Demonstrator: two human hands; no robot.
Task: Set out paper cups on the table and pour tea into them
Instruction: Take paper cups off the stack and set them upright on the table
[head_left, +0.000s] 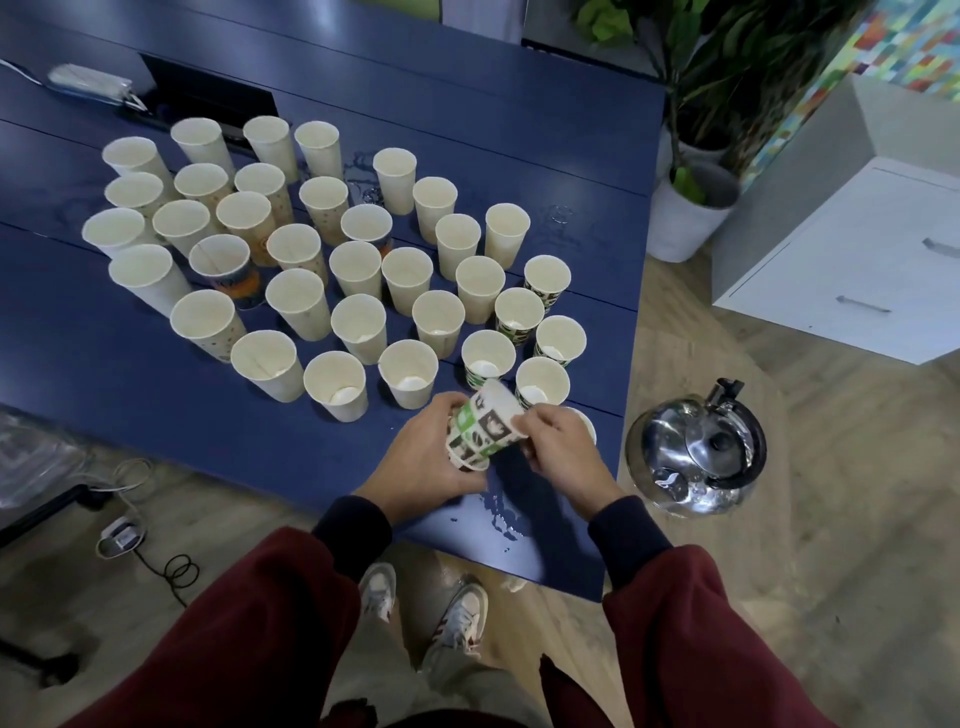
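The stack (485, 428) of patterned cups hangs between both hands over the near right corner of the table (156, 415). It is tilted, its long axis running from near-left to far-right. The left hand (421, 457) wraps the near end and the right hand (563, 447) pinches the far, white end, so the hands are close together and both are clamped on it. Pulling one cup free looks like the step in hand, and the right hand is the one placed to draw it off along that axis, toward the front row just beyond. How many cups are nested I cannot tell; ringed edges at the near end suggest several. Standing cups (358, 317) fill the table ahead and to the left, all upright, mouths up. I count thirty-four in plain view, plus one cup (587, 423) half hidden behind the right hand. One steel kettle (696, 452) sits low beside the table's right edge, nearer the right hand, untouched.
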